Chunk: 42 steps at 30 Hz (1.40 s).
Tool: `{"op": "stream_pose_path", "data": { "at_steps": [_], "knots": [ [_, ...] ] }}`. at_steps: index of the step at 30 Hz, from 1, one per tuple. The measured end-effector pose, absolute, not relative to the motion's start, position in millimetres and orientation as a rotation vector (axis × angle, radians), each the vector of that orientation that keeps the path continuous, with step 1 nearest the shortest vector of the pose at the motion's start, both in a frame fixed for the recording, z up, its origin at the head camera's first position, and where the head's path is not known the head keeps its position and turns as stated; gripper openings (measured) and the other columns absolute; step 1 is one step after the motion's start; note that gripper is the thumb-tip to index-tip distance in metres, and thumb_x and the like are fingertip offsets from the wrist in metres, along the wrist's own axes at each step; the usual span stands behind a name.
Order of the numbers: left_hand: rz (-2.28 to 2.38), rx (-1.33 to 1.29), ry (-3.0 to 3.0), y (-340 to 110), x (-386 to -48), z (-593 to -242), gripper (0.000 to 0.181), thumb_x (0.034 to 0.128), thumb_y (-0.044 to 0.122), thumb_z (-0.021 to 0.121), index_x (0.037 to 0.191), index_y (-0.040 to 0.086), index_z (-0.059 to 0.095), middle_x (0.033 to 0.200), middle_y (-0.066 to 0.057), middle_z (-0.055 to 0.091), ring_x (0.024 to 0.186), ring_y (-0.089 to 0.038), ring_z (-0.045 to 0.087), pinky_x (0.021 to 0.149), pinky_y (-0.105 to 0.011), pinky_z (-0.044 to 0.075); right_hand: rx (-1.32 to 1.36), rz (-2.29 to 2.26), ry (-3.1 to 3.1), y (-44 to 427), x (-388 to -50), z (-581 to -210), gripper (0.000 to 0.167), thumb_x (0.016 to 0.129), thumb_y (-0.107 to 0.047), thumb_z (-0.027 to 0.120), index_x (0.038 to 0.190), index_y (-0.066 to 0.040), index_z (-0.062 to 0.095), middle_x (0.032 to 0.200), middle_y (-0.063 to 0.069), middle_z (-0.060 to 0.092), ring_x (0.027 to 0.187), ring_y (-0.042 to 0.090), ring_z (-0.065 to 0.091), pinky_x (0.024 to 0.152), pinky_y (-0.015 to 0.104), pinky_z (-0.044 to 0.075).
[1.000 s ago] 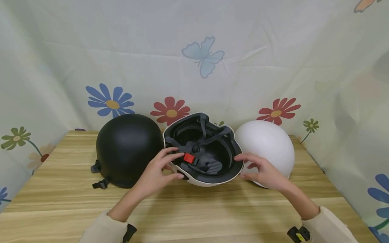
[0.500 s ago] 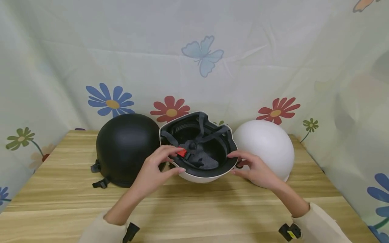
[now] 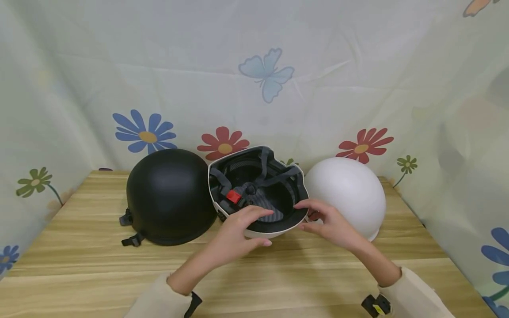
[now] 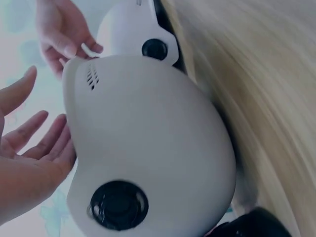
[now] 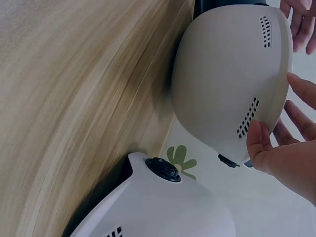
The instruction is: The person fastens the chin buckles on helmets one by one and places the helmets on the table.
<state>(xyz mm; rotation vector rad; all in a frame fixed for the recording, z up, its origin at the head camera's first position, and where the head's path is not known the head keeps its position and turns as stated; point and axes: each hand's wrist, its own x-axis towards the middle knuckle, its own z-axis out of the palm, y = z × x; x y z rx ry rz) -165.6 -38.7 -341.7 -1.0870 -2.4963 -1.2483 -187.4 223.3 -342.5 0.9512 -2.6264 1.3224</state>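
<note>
An off-white helmet (image 3: pixel 292 223) lies with its hollow up between two other helmets, showing black padding, grey straps and a red buckle (image 3: pixel 233 196). My right hand (image 3: pixel 332 223) pinches its right rim; in the right wrist view the thumb (image 5: pixel 256 138) lies against the outer shell. My left hand (image 3: pixel 234 236) is spread at the near rim, thumb and fingers apart. From the left wrist, the left fingers (image 4: pixel 54 140) are beside the rim, and I cannot tell whether they touch it. A round black fitting (image 4: pixel 118 205) sits on the shell's side.
A black helmet (image 3: pixel 169 194) stands dome up on the left, with black buckles (image 3: pixel 132 240) on the wood-grain table (image 3: pixel 79 260). To the right stands a white helmet (image 3: pixel 350 190), also dome up. A flowered cloth (image 3: pixel 318 88) hangs behind the table.
My left hand has left the helmet's left rim and buckle and moved right to the near rim. The helmet has shifted slightly left. My right hand stays at the right rim.
</note>
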Motion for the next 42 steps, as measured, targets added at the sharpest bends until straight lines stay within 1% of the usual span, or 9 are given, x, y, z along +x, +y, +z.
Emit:
{"op": "stream_pose_path", "data": {
  "at_steps": [5, 9, 13, 22, 27, 31, 35, 39, 42],
  "knots": [
    [-1.167, -1.088, -2.575, -29, -167, -345, 0.051, 0.073, 0.019, 0.077, 0.12, 0.009, 0.058, 0.115, -0.006, 0.056, 0.109, -0.023, 0.051, 0.091, -0.039, 0.042, 0.995, 1.313, -2.6, 225, -187, -344, 0.036, 0.08, -0.002, 0.069, 0.113, 0.001, 0.057, 0.107, 0.011, 0.055, 0.079, 0.031, 0.051, 0.07, 0.025, 0.048],
    [-1.087, -1.085, -2.588, -25, -168, -348, 0.049, 0.073, 0.018, 0.077, 0.118, 0.008, 0.059, 0.114, -0.007, 0.056, 0.108, -0.023, 0.05, 0.09, -0.04, 0.042, 1.017, 1.314, -2.587, 226, -187, -344, 0.035, 0.08, -0.004, 0.069, 0.113, 0.001, 0.057, 0.107, 0.012, 0.055, 0.079, 0.023, 0.052, 0.07, 0.026, 0.049],
    [-1.044, -1.093, -2.589, -23, -170, -351, 0.046, 0.0733, 0.015, 0.077, 0.116, 0.008, 0.061, 0.112, -0.004, 0.058, 0.106, -0.02, 0.049, 0.09, -0.038, 0.042, 1.024, 1.341, -2.588, 226, -186, -343, 0.036, 0.08, -0.004, 0.069, 0.114, 0.002, 0.057, 0.105, 0.011, 0.056, 0.08, 0.018, 0.053, 0.071, 0.026, 0.049],
    [-1.061, -1.073, -2.564, -22, -172, -358, 0.036, 0.0743, 0.005, 0.074, 0.109, 0.009, 0.065, 0.103, -0.001, 0.061, 0.101, -0.018, 0.051, 0.087, -0.035, 0.043, 0.992, 1.379, -2.633, 226, -185, -343, 0.038, 0.08, -0.006, 0.07, 0.115, 0.001, 0.057, 0.103, 0.01, 0.057, 0.082, 0.018, 0.053, 0.072, 0.032, 0.049],
    [-1.089, -1.052, -2.557, -23, -172, -359, 0.032, 0.075, 0.005, 0.073, 0.105, 0.01, 0.066, 0.1, 0.0, 0.061, 0.098, -0.017, 0.051, 0.086, -0.035, 0.043, 0.991, 1.374, -2.632, 228, -184, -343, 0.038, 0.08, -0.003, 0.069, 0.116, 0.001, 0.057, 0.101, 0.01, 0.058, 0.083, 0.019, 0.053, 0.073, 0.031, 0.049],
    [-1.117, -1.041, -2.545, -25, -172, -359, 0.029, 0.0745, 0.004, 0.074, 0.102, 0.01, 0.066, 0.098, 0.0, 0.061, 0.096, -0.016, 0.052, 0.084, -0.035, 0.044, 0.941, 1.389, -2.65, 230, -183, -341, 0.038, 0.08, -0.004, 0.069, 0.116, 0.0, 0.057, 0.102, 0.01, 0.057, 0.085, 0.021, 0.054, 0.076, 0.031, 0.049],
    [-1.11, -1.04, -2.54, -26, -172, -358, 0.029, 0.0739, 0.005, 0.074, 0.102, 0.011, 0.066, 0.098, 0.001, 0.062, 0.095, -0.015, 0.052, 0.083, -0.033, 0.045, 0.9, 1.401, -2.662, 231, -183, -340, 0.037, 0.081, -0.006, 0.069, 0.116, 0.0, 0.057, 0.103, 0.01, 0.057, 0.087, 0.022, 0.055, 0.079, 0.035, 0.049],
    [-1.124, -1.034, -2.528, -26, -172, -357, 0.03, 0.0736, 0.004, 0.074, 0.102, 0.011, 0.067, 0.098, 0.001, 0.062, 0.095, -0.014, 0.053, 0.083, -0.032, 0.045, 0.909, 1.415, -2.622, 233, -183, -339, 0.036, 0.082, -0.003, 0.067, 0.116, 0.001, 0.057, 0.1, 0.012, 0.058, 0.086, 0.028, 0.056, 0.077, 0.032, 0.049],
    [-1.178, -1.026, -2.494, -26, -172, -354, 0.03, 0.0728, 0.002, 0.074, 0.101, 0.01, 0.067, 0.099, 0.0, 0.062, 0.096, -0.014, 0.054, 0.083, -0.032, 0.046, 0.917, 1.415, -2.555, 235, -183, -336, 0.036, 0.081, 0.001, 0.066, 0.116, 0.002, 0.056, 0.102, 0.013, 0.058, 0.088, 0.029, 0.056, 0.077, 0.029, 0.05]
  ]
}}
